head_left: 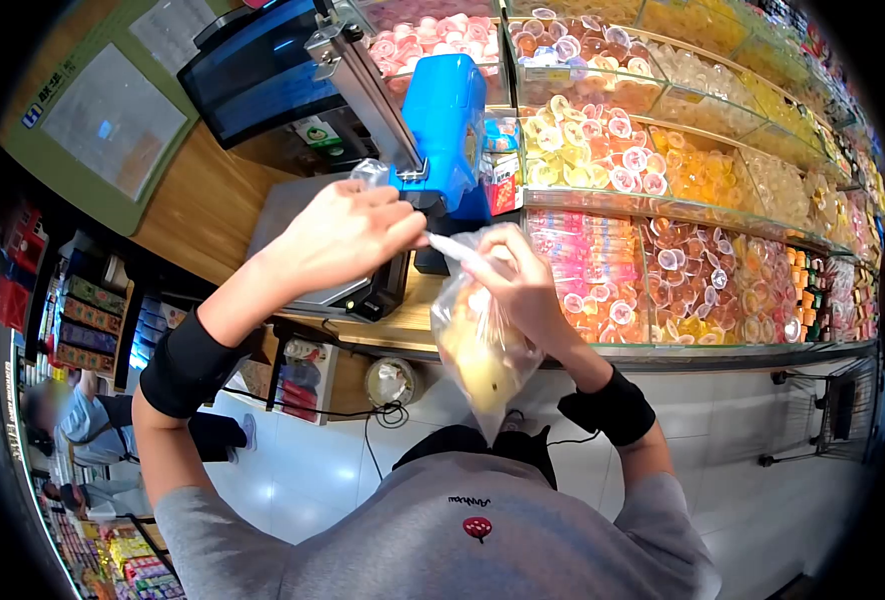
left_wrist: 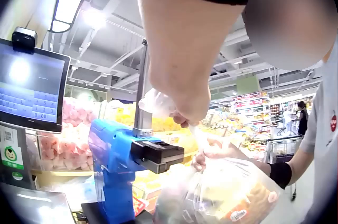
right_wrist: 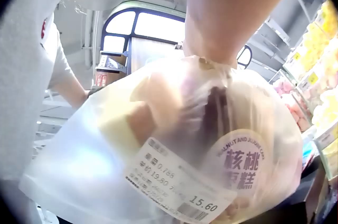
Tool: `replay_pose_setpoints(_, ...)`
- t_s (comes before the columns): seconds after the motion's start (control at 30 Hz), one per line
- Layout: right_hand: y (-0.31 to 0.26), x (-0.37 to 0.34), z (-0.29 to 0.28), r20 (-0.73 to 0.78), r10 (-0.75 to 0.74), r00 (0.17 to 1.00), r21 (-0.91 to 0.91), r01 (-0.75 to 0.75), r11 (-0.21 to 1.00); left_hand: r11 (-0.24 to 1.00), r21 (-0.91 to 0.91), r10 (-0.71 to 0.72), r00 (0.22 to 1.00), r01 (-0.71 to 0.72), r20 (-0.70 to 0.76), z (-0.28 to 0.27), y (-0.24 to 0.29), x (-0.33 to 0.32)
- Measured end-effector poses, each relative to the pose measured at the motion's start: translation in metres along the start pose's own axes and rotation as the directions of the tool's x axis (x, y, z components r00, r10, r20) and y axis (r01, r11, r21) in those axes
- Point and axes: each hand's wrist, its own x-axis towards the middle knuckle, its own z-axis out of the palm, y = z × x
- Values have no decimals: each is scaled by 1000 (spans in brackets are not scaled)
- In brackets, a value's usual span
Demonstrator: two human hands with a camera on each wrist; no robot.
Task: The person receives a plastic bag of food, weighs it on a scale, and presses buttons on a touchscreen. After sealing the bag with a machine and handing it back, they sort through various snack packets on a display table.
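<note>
A clear plastic bag (head_left: pixel 483 365) hangs in front of the person's body, its neck gathered into a thin twist. My left hand (head_left: pixel 348 232) grips the upper end of that twist, right beside a blue bag-sealing device (head_left: pixel 443 115). Just below, my right hand (head_left: pixel 525 288) pinches the neck above the bag's contents. Inside are yellowish packaged pieces. The right wrist view shows a white price label (right_wrist: pixel 179 184) on the bag and a round cake label (right_wrist: pixel 242 163) showing through the plastic; the right fingers are mostly hidden there.
A scale (head_left: pixel 293 215) and a screen (head_left: pixel 263 75) stand on the wooden counter at left. Bins of jelly cups (head_left: pixel 588 140) fill the right side. Below the counter is a waste bin (head_left: pixel 393 382) with a cable on the floor. Another person (head_left: pixel 98 420) is at far left.
</note>
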Motion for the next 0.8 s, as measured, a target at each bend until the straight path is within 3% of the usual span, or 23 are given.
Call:
replay_pose_setpoints(0.1, 20, 21, 12, 19, 19, 1000, 132, -21, 991, 997, 51, -61, 998, 61, -6, 17, -22, -1)
replay_pose_setpoints(0.2, 46, 30, 42, -120, -217, 969, -99, 206, 974, 985, 15, -170, 985, 171, -19, 29, -30, -12)
replay_pose_setpoints(0.3, 57, 23, 81, -314, -301, 900, -82, 290, 953, 942, -130, -317, 948, 310, -36, 47, -28, -23)
replay_pose_setpoints(0.37, 62, 20, 104, -418, -303, 857, -42, 315, 948, 882, -259, -414, 910, 394, -29, 60, -27, -28)
replay_pose_setpoints(0.4, 67, 18, 114, -427, -215, 878, 16, 246, 969, 818, -385, -475, 879, 426, -36, 63, -24, -28)
replay_pose_setpoints(0.5, 73, 17, 131, -493, -187, 850, -3, 213, 977, 711, -539, -543, 839, 452, -13, 68, -24, -30)
replay_pose_setpoints(0.53, 70, 19, 130, -506, -244, 828, -74, 240, 968, 685, -565, -555, 832, 460, 4, 68, -24, -30)
replay_pose_setpoints(0.8, 65, 13, 132, -479, -101, 872, 67, 151, 986, 655, -605, -573, 819, 454, -6, 73, -25, -30)
